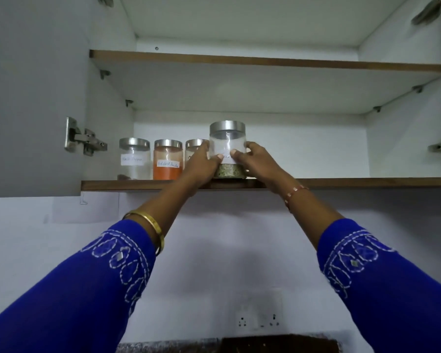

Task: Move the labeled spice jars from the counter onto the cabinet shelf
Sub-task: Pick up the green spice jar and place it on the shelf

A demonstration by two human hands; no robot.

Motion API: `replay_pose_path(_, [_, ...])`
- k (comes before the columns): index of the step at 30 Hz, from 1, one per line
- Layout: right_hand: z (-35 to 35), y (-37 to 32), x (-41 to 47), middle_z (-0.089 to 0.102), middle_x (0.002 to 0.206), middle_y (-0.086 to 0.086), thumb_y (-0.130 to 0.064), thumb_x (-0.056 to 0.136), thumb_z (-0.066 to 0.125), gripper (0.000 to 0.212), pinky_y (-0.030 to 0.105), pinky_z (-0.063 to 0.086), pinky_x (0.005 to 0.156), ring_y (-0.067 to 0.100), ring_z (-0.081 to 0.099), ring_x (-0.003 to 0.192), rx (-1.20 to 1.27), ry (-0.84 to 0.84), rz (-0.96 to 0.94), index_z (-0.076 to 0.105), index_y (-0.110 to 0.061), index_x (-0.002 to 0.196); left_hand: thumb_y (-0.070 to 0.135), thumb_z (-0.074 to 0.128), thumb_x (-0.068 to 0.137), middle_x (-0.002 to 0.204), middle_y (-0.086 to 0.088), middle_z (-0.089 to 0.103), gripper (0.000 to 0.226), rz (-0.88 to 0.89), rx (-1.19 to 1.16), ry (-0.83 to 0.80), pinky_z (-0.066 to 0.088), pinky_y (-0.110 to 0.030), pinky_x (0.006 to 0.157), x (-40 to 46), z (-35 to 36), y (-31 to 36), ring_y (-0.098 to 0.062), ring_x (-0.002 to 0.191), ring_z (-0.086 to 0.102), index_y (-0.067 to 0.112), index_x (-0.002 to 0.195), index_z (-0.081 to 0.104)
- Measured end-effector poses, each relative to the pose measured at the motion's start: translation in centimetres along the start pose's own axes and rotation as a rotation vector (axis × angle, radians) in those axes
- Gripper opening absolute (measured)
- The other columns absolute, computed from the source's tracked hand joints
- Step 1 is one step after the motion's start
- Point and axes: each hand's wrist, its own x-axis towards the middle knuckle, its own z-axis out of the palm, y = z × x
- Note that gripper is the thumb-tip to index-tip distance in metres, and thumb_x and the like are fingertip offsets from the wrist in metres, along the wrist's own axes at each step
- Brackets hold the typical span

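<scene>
Hands (204,166) (257,161) grip jar (227,151) on shelf (354,182)

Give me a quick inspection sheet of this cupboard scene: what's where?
Surface: lower shelf, wood-edged; upper shelf shows nothing on it.
Job's things: held jar with greenish contents at the shelf front; white jar, orange jar and a third jar, partly hidden, in a row to its left.
Clutter: nothing seen.
Grips: left hand and right hand clasp the held jar's sides.
Cables: nothing seen.
Surroundings: open door, hinge, wall sockets.
</scene>
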Motion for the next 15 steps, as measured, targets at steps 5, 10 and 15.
replay_pose_path(5, [-0.1, 2.0, 2.4, 0.055, 0.130, 0.014, -0.030, 0.094, 0.050, 0.044, 0.039, 0.043, 0.102, 0.029, 0.054, 0.117, -0.175, -0.027, -0.013, 0.044, -0.006, 0.131, 0.021, 0.054, 0.092, 0.130, -0.014, 0.056, 0.046, -0.025, 0.155, 0.010, 0.045, -0.041, 0.102, 2.8, 1.0, -1.5, -0.030, 0.117, 0.056, 0.006, 0.135, 0.044])
replay_pose_path(10, [0.3, 3.4, 5.6, 0.051, 0.134, 0.018, -0.028, 0.092, 0.056, 0.054, 0.033, 0.042, 0.091, 0.031, 0.050, 0.121, -0.404, -0.006, 0.090, 0.040, 0.002, 0.133, 0.016, 0.066, 0.083, 0.122, -0.017, 0.060, 0.044, -0.095, 0.399, -0.015, 0.045, -0.035, 0.094, 5.2, 2.2, -2.6, -0.030, 0.113, 0.056, 0.001, 0.123, 0.054])
replay_pose_path(15, [1.3, 4.4, 7.7, 0.056, 0.130, 0.017, -0.013, 0.093, 0.053, 0.037, 0.030, 0.043, 0.088, 0.028, 0.053, 0.119, -0.597, 0.054, 0.161, 0.048, 0.002, 0.126, 0.010, 0.052, 0.091, 0.134, -0.016, 0.050, 0.040, -0.126, 0.617, -0.173, 0.043, -0.035, 0.101, 6.7, 2.5, -2.6, -0.029, 0.120, 0.051, 0.000, 0.129, 0.048])
